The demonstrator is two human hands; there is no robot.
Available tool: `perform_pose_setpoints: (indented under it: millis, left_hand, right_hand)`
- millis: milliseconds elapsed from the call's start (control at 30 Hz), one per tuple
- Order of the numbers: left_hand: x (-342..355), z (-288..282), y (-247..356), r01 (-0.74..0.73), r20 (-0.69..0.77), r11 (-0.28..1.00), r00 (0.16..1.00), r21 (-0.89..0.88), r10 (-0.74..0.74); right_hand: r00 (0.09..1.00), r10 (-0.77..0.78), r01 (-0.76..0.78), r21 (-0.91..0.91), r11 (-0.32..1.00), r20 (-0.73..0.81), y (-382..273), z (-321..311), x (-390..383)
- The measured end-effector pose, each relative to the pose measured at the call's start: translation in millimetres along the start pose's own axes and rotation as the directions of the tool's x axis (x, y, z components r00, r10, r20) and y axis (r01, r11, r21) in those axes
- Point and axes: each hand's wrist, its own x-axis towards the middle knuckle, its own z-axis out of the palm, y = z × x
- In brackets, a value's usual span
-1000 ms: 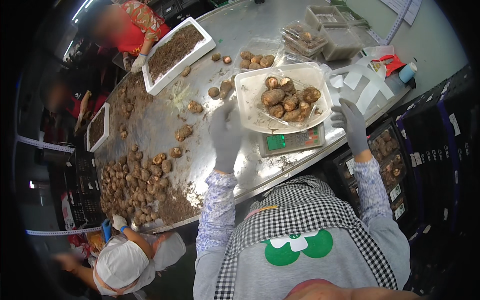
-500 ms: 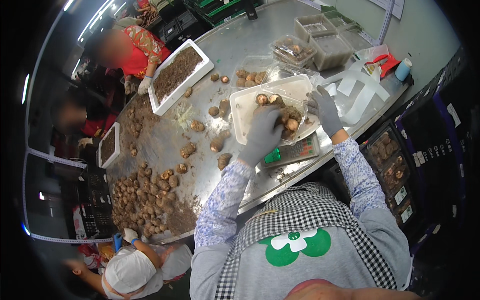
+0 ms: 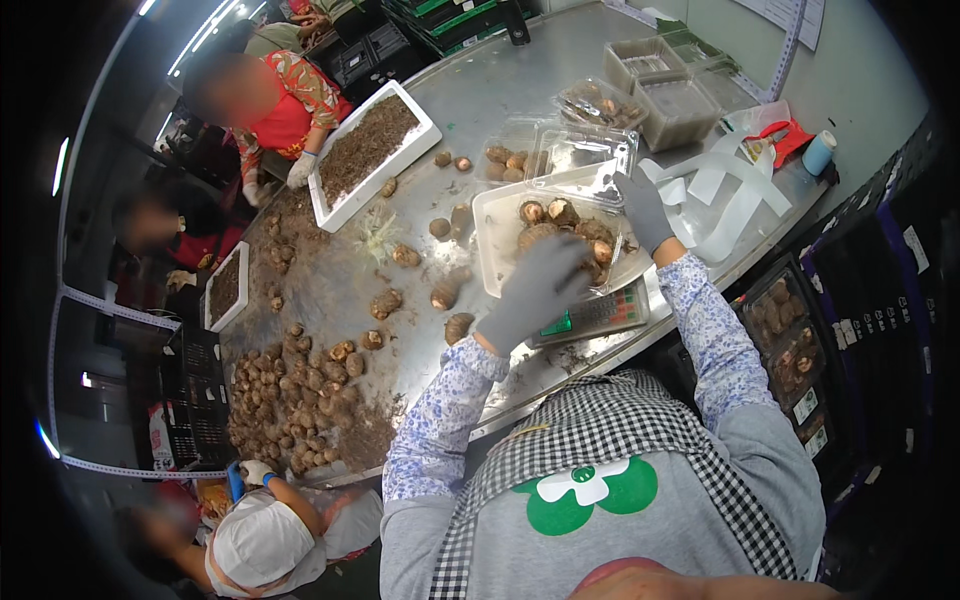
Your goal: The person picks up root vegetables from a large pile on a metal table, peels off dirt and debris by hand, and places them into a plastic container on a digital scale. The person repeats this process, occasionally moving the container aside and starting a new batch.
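Both my hands wear grey gloves. On a digital scale (image 3: pixel 626 307) lies a white tray (image 3: pixel 490 240), and in it an unlidded clear plastic box holds several brown taro corms (image 3: pixel 562 211), some with pale cut ends. My left hand (image 3: pixel 537 294) reaches over the box's near side, fingers stretched out and resting on or just above the corms; its palm hides some of them. At the box's right, my right hand (image 3: pixel 646 212) has its fingertips at the edge of the raised clear lid (image 3: pixel 603 158), seemingly pinching it.
A heap of taro corms (image 3: pixel 300 390) covers the table's left part, with loose ones between. Stacked clear boxes (image 3: pixel 680 105), white strips (image 3: pixel 720 225), a red-handled tool (image 3: pixel 785 140) and a thread spool (image 3: pixel 820 153) lie far right. Co-workers stand beside soil-filled white trays (image 3: pixel 432 135).
The clear lid now stands more upright, with my right hand at its edge. My left hand has drawn back toward me, baring more corms. The whole view has shifted slightly.
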Motion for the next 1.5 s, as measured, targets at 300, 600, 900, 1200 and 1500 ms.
perform_pose_setpoints:
  millis: [300,600,900,1200,1500]
  left_hand:
    - [28.0,11.2,-20.3,0.029,-0.135,0.968,0.991,0.250,0.006]
    - [28.7,16.3,-33.9,0.069,-0.187,0.918,0.982,0.391,0.005]
    - [7.4,-33.6,-47.8,0.334,-0.532,0.892,0.718,-0.304,-0.450]
    - [-63.0,-8.6,-68.7,0.330,-0.393,0.870,0.793,-0.366,-0.466]
    - [-68.6,-8.4,-80.2,0.559,0.119,0.375,0.657,-0.740,-0.744]
  right_hand:
    - [0.988,0.149,-0.152,0.153,0.977,0.033,-5.7,-1.2,2.9]
    - [0.997,-0.019,0.007,-0.158,0.987,-0.076,4.5,-1.3,6.9]
    - [0.994,-0.056,0.026,0.296,0.955,0.093,-38.8,-0.6,-14.4]
    - [0.714,-0.463,0.700,-0.559,0.445,0.526,-75.2,-14.1,-124.9]
    - [0.865,0.480,-0.435,-0.261,0.862,0.143,-53.1,9.9,-145.8]
